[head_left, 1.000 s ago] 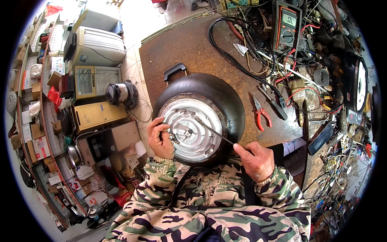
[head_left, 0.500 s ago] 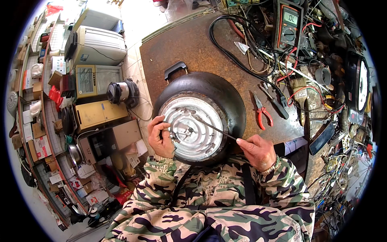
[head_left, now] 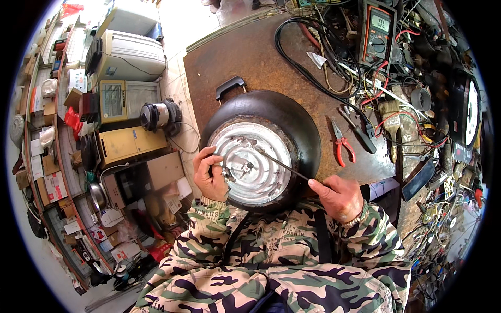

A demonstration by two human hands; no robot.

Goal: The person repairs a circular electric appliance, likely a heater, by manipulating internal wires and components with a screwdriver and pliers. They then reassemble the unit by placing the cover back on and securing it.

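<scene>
A round black pan [head_left: 305, 130] lies bottom up at the table's near edge, against my body. Its silvery ringed base [head_left: 245, 133] faces me, and a black handle [head_left: 230, 87] sticks out at the far left. My right hand [head_left: 338, 198] is closed around a long thin dark rod [head_left: 287, 168], like a screwdriver shaft, whose far tip meets the base above its centre; its grip end is hidden in the palm. Curled at the base's left edge is my left hand [head_left: 211, 176], fingers bent; whatever they pinch is too small to make out.
Red-handled pliers [head_left: 342, 143] and a black-handled screwdriver [head_left: 360, 132] lie right of the pan on the rusty table [head_left: 229, 57]. Beyond are black cables [head_left: 282, 49], a multimeter [head_left: 377, 39] and a brush [head_left: 390, 122]. Appliances [head_left: 128, 101] and shelves [head_left: 60, 156] stand at left.
The view has shifted slightly, so the scene sits a little differently. The rod's tip stays near the same spot on the base, and both hands keep their holds.
</scene>
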